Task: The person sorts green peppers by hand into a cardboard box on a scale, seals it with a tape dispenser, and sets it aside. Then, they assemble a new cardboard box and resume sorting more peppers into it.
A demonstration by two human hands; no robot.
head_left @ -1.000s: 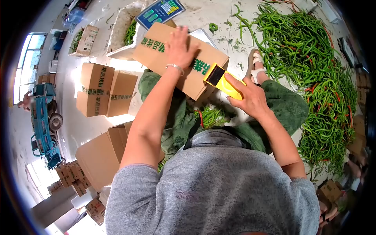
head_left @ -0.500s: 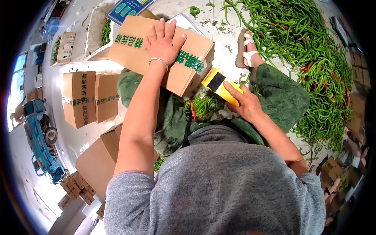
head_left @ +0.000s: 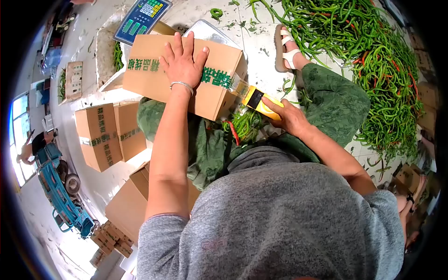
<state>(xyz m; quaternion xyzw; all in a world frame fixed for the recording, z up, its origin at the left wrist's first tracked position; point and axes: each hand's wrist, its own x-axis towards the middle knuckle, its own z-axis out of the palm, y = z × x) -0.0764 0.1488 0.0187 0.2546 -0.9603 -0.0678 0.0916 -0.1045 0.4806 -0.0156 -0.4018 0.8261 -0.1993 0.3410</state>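
Observation:
My left hand lies flat with spread fingers on top of a cardboard box printed with green characters. My right hand is wrapped round a yellow and black packing tape dispenser, just off the box's right end. Clear tape stretches between that end and the dispenser's head. Below the dispenser, green chili peppers and a red one lie between my legs. A digital scale stands behind the box, its metal pan partly covered by it.
A large heap of green peppers spreads on the floor at right, near my sandalled foot. Closed boxes stand at left, with an open carton nearer me. A foam box holds peppers. A blue vehicle is farther left.
The tape dispenser has turned and tape now shows between it and the box end. My left hand stays on the box. The whole view has shifted slightly.

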